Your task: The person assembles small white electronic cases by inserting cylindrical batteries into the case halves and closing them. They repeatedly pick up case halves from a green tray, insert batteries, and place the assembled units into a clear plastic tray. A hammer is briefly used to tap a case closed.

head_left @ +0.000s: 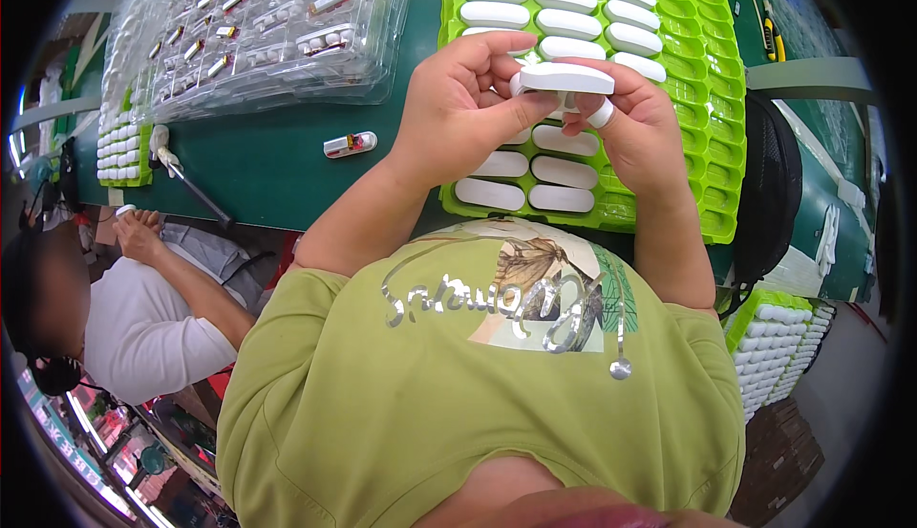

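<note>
Both hands are raised over a bright green tray [712,98]. Between them they hold a white oval plastic casing [567,78], tilted so that its long side shows. My left hand [457,98] grips its left end, with the thumb pressed underneath. My right hand [642,125] pinches the other end; something white covers its thumb tip. The casing's underside is mostly hidden by fingers. Rows of similar white oval casings [564,171] lie in the tray's pockets. Left of my left forearm, a casing half with small electronic parts [350,144] rests on the green table [277,160].
Stacked clear plastic trays [368,69] with small electronic parts stand at the left. A black-handled tool [199,192] lies near the table edge. At the right are a black bag [769,184] and a yellow cutter [772,36]. A co-worker [158,327] sits at the left.
</note>
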Action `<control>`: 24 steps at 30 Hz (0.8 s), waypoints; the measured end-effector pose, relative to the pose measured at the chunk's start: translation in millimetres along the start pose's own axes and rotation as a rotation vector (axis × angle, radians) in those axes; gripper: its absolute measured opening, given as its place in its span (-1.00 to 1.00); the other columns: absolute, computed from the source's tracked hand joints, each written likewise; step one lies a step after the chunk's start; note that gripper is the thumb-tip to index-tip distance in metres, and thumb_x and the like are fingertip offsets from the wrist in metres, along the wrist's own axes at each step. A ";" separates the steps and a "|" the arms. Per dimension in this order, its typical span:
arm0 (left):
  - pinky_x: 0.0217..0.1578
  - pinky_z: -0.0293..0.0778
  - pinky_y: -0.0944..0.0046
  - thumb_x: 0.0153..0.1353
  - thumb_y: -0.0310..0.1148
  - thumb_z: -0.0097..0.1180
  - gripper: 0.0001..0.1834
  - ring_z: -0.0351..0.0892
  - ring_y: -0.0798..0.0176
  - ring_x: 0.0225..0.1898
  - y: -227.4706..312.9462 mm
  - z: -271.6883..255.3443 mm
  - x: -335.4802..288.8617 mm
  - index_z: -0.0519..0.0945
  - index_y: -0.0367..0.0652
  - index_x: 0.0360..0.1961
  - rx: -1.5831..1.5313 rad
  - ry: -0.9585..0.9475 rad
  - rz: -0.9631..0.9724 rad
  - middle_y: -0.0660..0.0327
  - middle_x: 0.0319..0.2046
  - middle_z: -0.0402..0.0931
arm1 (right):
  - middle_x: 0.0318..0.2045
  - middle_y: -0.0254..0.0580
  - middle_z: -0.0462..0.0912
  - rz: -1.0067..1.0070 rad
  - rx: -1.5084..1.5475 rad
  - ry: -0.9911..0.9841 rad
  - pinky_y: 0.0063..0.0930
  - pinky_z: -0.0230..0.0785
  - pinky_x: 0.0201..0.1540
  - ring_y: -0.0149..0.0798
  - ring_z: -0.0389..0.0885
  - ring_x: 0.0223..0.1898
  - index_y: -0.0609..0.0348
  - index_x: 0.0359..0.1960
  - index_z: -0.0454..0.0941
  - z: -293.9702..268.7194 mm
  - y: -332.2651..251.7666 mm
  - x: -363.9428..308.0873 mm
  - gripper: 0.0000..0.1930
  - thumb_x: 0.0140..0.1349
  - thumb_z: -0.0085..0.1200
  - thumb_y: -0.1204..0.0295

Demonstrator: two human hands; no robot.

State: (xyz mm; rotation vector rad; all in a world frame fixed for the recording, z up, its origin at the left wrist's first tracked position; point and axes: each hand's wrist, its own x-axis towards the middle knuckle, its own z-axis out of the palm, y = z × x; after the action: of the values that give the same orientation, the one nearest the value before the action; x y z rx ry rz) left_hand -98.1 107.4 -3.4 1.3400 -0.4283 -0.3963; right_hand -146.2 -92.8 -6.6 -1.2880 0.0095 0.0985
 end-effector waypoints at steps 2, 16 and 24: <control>-0.11 0.63 0.32 0.22 -0.65 0.17 -0.57 0.63 0.29 -0.11 -2.3 -2.4 3.1 0.47 -0.39 0.13 0.029 -0.028 -0.037 0.05 -0.08 0.59 | -0.21 -0.17 0.68 -0.067 -0.123 0.019 -0.49 0.54 -0.18 -0.36 0.64 -0.24 0.32 0.03 0.56 0.6 0.2 -0.7 -0.70 0.26 0.10 0.58; -0.20 0.53 0.25 -0.03 -0.70 0.09 -0.55 0.63 0.15 -0.25 -15.0 -5.1 12.9 0.63 -0.24 -0.05 0.421 -0.122 0.195 0.13 -0.23 0.63 | -0.35 -0.03 0.55 -0.558 -0.808 0.076 -0.22 0.41 -0.22 0.04 0.53 -0.29 0.27 -0.16 0.57 5.9 -4.4 2.5 -0.64 -0.06 -0.03 0.72; -0.38 0.55 0.40 0.22 -0.59 0.11 -0.68 0.58 0.41 -0.37 -6.6 -4.9 11.5 0.59 -0.34 0.02 0.230 -0.158 -0.071 0.21 -0.30 0.62 | -0.30 -0.25 0.66 -0.157 -0.400 0.091 -0.49 0.46 -0.35 -0.47 0.57 -0.38 0.30 -0.09 0.58 1.9 9.1 3.6 -0.78 0.24 0.09 0.52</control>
State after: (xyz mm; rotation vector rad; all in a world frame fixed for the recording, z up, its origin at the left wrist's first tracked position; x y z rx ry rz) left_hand -85.9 104.4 -9.9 1.5561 -0.5719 -0.5265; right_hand -143.4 -88.3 -15.0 -1.6873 -0.0350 -0.0986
